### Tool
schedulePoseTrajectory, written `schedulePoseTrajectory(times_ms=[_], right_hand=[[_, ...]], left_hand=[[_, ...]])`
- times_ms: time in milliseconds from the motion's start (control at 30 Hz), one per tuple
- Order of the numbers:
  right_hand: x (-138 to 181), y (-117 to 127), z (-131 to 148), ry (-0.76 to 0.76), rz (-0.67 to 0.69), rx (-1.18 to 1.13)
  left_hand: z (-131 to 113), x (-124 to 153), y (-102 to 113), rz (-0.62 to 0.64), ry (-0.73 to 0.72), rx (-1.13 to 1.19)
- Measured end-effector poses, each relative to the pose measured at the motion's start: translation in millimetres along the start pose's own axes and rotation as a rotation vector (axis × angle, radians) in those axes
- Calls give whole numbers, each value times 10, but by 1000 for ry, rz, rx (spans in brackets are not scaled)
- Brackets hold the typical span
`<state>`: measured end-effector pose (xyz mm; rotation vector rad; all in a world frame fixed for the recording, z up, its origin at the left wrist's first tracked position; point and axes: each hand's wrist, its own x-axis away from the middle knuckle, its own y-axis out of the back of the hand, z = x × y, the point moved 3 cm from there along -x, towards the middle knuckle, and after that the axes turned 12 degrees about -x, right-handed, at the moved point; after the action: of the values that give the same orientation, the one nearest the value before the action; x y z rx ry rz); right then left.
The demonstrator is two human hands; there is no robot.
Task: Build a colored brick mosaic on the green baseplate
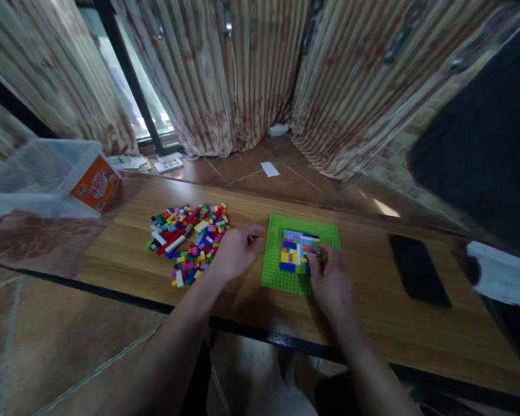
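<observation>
A person seated at a low wooden counter (pixel 372 300) works over a green baseplate (pixel 277 254), which lies flat near the middle of the boards with a patch of coloured bricks (pixel 297 249) pressed onto its centre. The right hand (pixel 331 283) covers the plate's near right corner, fingers curled down onto the lower right edge of the brick patch; whether they pinch a single brick cannot be told. The left hand (pixel 236 251) rests palm down just beside the plate's left edge, fingers loosely bent, the tips reaching toward the plate; nothing can be seen in its grip.

Left of the plate, past the left hand, a loose pile of bricks (pixel 188 240) spreads across the counter, apart from the plate. Farther left, beyond the counter's end, stands a clear plastic tub (pixel 34 173) with an orange label.

Right of the plate a broad stretch of bare wood runs to a black phone (pixel 418 268) lying flat, well apart from the plate. Beyond the plate's far edge a narrow strip of wood leads to the counter's back edge, then tiled floor (pixel 260 167) and striped curtains (pixel 225 75). On the plate's near side, bare wood runs to the counter's dark front edge, over which both forearms cross.
</observation>
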<state>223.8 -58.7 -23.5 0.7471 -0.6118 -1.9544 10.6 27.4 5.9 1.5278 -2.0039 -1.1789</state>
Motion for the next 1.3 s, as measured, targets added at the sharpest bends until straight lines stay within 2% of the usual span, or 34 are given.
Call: schedulePoseTrajectory(times_ms=[100,133,267,433,567,667,733,833,900,967,1167,1300], right_hand=[[-12,6,-1,9,7,-19],[-19,10,-4,7,6,-23],[-53,34,-12,-14,-9,-32],[-89,56,-6,-23,-33,-53],[-108,104,-3,-31,-65,-107],[-95,168,69,34,-140,-211],[-57,178,176,113,-130,-312],[31,126,369,209,1,-448],[79,93,458,257,77,-480],[88,101,469,257,79,-478],[-29,245,252,103,-62,-491],[-50,260,220,93,-52,-485]], left_hand=[[244,-4,308,2,50,-42],[295,1,368,53,41,-43],[353,43,454,109,3,-156],[300,42,363,144,-33,-228],[334,26,341,119,-17,-164],[316,24,300,81,20,43],[236,32,225,98,32,227],[41,72,42,207,34,475],[-91,110,-83,255,15,559],[-185,137,-181,226,-6,538],[-336,122,-360,59,-60,287],[-401,88,-425,25,-104,180]])
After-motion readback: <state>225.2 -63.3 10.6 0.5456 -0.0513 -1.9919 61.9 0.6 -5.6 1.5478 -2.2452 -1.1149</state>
